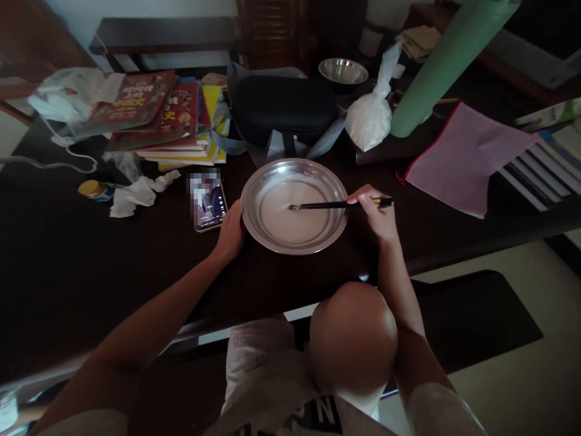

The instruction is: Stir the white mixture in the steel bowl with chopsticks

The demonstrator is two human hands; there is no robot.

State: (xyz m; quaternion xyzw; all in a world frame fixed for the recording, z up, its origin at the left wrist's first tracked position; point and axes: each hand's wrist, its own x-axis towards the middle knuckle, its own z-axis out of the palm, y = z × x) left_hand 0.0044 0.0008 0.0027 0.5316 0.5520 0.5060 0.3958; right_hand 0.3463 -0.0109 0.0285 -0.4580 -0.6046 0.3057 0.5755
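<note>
A wide metal bowl (294, 247) stands on the dark table in front of me. Pale, milky liquid (293, 225) covers its bottom. My left hand (232, 229) grips the bowl's left side at the rim, its fingers partly hidden behind the edge. A pair of dark chopsticks (323, 205) is pinched in my right hand (376, 213), just past the bowl's right rim. They lie nearly level across the bowl, and their tips dip into the liquid near its middle. Close to my left hand, a lit phone (211, 203) rests on the table.
Behind the bowl sits a black case (284, 109) with grey straps. A tied bag of white powder (370, 121) and a tall green cylinder (449, 72) stand back right. Stacked books (149, 112), crumpled tissue (131, 197) and a small yellow-lidded jar (93, 191) are left. A pink pouch (467, 160) lies right.
</note>
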